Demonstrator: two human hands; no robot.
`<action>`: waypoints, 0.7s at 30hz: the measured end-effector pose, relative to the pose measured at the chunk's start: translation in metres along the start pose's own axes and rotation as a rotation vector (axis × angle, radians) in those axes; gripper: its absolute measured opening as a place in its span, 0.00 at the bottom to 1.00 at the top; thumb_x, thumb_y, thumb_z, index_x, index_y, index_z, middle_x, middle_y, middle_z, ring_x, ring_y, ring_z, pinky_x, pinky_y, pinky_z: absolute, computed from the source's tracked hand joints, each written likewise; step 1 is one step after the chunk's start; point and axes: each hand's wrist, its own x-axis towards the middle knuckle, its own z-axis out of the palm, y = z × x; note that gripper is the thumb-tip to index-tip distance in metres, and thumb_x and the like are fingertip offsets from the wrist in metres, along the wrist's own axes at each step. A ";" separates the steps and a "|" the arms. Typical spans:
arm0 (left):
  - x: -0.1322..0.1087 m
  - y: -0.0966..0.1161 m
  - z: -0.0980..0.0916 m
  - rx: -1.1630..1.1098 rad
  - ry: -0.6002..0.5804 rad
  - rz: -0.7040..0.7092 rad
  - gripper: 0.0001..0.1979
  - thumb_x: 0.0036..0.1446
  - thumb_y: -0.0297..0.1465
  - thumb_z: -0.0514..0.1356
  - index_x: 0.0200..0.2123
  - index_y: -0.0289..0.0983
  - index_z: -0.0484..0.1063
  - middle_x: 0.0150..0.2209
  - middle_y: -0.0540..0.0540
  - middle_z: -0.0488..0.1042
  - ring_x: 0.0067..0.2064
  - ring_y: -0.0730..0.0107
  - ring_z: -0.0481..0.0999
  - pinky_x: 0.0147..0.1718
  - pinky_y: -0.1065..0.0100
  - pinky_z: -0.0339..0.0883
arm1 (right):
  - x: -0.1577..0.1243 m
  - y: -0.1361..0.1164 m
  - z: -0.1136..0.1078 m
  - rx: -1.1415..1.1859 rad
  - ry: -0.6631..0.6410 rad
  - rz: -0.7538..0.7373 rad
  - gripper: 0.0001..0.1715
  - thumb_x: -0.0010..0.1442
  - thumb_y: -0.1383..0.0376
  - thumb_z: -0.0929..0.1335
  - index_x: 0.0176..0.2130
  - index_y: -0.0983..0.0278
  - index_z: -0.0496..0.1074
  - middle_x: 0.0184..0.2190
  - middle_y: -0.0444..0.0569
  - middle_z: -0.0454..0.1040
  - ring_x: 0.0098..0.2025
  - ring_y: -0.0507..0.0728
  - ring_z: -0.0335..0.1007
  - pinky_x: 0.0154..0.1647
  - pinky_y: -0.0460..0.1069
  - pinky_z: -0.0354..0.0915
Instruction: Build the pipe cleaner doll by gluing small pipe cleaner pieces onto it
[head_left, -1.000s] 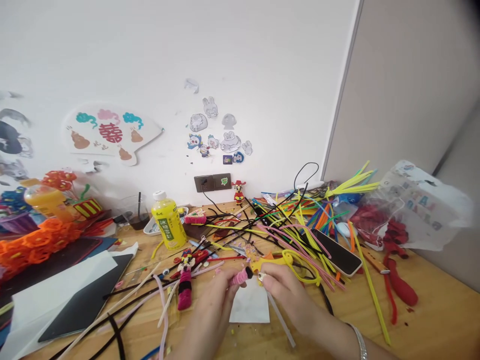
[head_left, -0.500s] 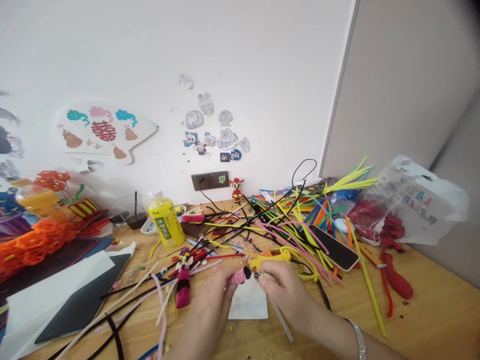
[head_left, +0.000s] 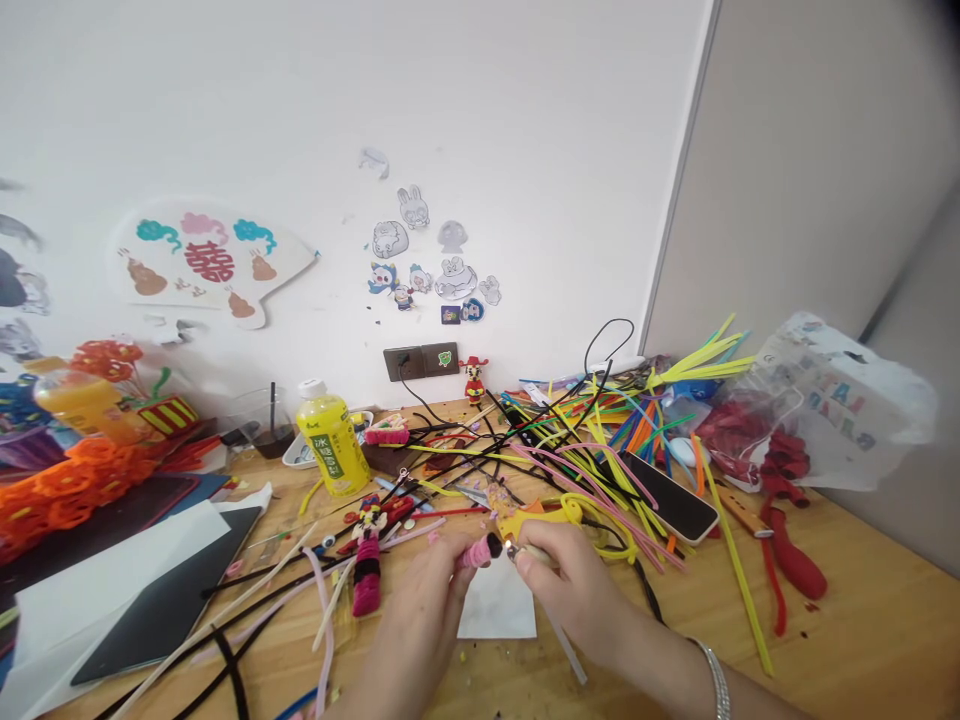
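Note:
My left hand (head_left: 431,590) is closed round a pink fuzzy roll (head_left: 474,553), like wound pipe cleaner, with a dark end facing right. In my right hand (head_left: 574,580) is a small pale-handled tool with a shiny metal tip (head_left: 511,549). That tip is close to the roll's dark end, with little gap between them; the tool's exact kind is unclear. A translucent stick (head_left: 568,650) slants out below my right hand. Under both hands lies a white paper square (head_left: 496,606). A yellow glue gun (head_left: 536,517) rests just behind them.
A pink-and-black pipe-cleaner figure (head_left: 366,570) lies left of my hands. Loose pipe cleaners (head_left: 585,455) heap up behind, beside a phone (head_left: 667,497). A yellow drink bottle (head_left: 330,440) stands at the back left, and a dark board with paper (head_left: 169,590) lies at left.
The tool's metal tip has shifted slightly left and now shows a bright glint. The roll's dark end has turned slightly. Both hands otherwise stay in place.

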 end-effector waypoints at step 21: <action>-0.002 -0.007 0.001 0.137 -0.038 0.097 0.10 0.58 0.33 0.51 0.41 0.42 0.69 0.40 0.45 0.76 0.41 0.62 0.74 0.47 0.62 0.63 | -0.003 -0.008 -0.002 -0.079 0.016 -0.026 0.15 0.50 0.65 0.61 0.18 0.62 0.50 0.17 0.39 0.52 0.21 0.49 0.49 0.22 0.46 0.44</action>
